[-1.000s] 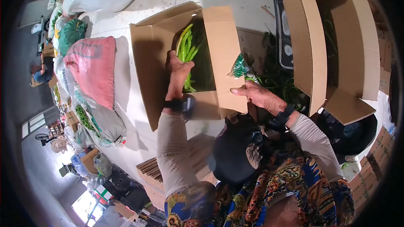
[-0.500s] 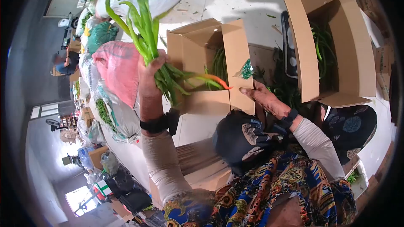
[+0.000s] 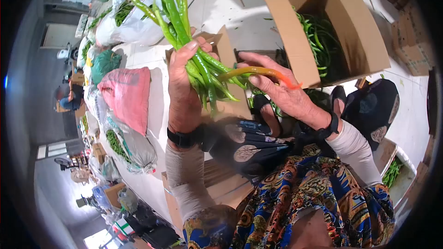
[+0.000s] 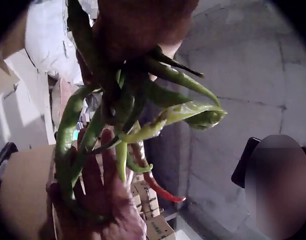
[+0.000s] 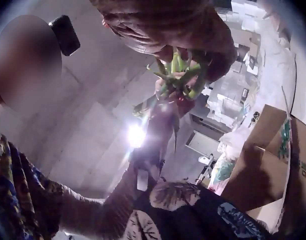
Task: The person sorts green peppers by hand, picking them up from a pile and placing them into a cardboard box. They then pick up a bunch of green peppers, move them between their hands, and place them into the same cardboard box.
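My left hand [image 3: 184, 80] grips a bunch of long green chili peppers [image 3: 171, 11], held up above the floor with tips and stems spreading out on both sides of the fist. One orange-red chili pepper [image 3: 272, 73] pokes out of the bunch toward my right hand [image 3: 290, 94]. That hand's fingers are extended beside the peppers, and the orange-red one overlaps its palm. In the left wrist view, the green chili peppers [image 4: 175, 117] hang from the gripping fist, with the right hand [image 4: 110, 212] spread below them. Behind both hands, a cardboard box [image 3: 226, 55] is partly hidden.
Another open cardboard box [image 3: 364, 32] at the right holds green chili peppers [image 3: 318, 41]. A pink sack [image 3: 124, 94] and several white sacks line the left. Flattened cardboard [image 3: 217, 180] lies by my left arm. More peppers [image 3: 392, 173] sit in a container at lower right.
The left hand has lifted the bunch of chili peppers out of the nearer box and brought it toward the right. My right hand has let go of that box's flap and moved beside the peppers.
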`<action>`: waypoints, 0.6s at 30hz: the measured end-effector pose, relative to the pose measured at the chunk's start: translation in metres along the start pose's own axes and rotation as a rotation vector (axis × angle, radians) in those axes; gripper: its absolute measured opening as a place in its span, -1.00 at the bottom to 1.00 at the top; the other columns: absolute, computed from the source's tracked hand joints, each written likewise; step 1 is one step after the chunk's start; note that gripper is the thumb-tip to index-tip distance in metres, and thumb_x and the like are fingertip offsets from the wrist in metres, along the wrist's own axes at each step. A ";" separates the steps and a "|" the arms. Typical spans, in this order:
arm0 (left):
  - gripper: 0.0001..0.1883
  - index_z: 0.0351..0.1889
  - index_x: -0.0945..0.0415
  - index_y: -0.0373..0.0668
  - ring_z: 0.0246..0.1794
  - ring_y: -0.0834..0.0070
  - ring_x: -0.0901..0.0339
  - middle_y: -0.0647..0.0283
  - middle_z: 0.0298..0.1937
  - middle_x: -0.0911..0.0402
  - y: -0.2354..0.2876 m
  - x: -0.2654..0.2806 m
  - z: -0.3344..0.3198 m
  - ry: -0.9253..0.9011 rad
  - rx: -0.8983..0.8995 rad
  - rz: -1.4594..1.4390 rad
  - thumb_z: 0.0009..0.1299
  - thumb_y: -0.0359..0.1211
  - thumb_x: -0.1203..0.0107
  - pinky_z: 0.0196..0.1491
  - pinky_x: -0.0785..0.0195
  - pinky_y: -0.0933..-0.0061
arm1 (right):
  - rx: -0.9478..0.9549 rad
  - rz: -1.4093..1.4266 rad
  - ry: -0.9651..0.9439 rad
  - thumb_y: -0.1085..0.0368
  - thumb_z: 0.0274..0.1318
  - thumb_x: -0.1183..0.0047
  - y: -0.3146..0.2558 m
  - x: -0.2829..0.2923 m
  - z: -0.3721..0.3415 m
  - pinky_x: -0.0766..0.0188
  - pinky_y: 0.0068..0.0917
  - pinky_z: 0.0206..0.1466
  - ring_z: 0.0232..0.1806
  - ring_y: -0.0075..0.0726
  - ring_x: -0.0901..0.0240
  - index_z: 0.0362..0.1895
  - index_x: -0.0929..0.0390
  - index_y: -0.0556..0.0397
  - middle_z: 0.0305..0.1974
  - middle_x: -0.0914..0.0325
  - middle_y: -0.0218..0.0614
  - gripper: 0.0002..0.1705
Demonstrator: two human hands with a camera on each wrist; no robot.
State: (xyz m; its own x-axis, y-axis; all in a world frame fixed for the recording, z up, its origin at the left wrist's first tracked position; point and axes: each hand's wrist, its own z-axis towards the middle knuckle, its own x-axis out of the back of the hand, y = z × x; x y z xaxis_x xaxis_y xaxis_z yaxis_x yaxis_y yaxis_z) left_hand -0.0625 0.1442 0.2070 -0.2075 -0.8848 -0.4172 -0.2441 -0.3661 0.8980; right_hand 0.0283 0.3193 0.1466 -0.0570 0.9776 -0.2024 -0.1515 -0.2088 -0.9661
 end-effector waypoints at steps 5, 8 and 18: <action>-0.57 0.16 -0.19 -0.22 -0.32 0.50 -0.36 0.30 -0.29 -0.32 -0.010 -0.033 -0.002 -0.107 0.011 0.058 0.37 -0.32 0.02 -0.30 -0.41 0.44 | 0.103 -0.155 0.001 0.29 0.23 -0.05 -0.019 0.044 -0.016 -0.32 -0.40 0.17 0.08 -0.33 -0.43 0.16 -0.44 0.09 0.04 -0.51 -0.21 -0.58; -0.47 0.20 -0.19 -0.27 -0.32 0.45 -0.44 0.22 -0.26 -0.40 -0.029 -0.043 0.001 -0.148 0.029 -0.028 0.28 -0.31 -0.01 -0.25 -0.42 0.39 | 0.152 -0.179 -0.079 0.35 0.15 -0.09 -0.042 0.057 -0.025 -0.33 -0.38 0.17 0.08 -0.31 -0.44 0.16 -0.44 0.11 0.02 -0.53 -0.19 -0.55; -0.33 0.29 -0.14 -0.20 -0.22 0.48 -0.36 0.27 -0.14 -0.31 -0.054 -0.067 -0.010 -0.246 0.141 -0.118 0.21 -0.25 -0.06 -0.15 -0.38 0.43 | 0.351 -0.356 -0.172 0.45 0.07 -0.04 -0.058 0.072 -0.041 -0.37 -0.34 0.06 -0.06 -0.17 -0.48 -0.05 -0.58 0.03 -0.10 -0.56 -0.22 -0.69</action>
State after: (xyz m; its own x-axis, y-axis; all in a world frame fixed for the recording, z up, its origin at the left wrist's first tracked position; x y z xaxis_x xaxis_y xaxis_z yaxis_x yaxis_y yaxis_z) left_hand -0.0260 0.2209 0.1876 -0.3890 -0.7360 -0.5540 -0.4058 -0.4030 0.8203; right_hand 0.0734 0.4031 0.1818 -0.0980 0.9777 0.1858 -0.5110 0.1107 -0.8524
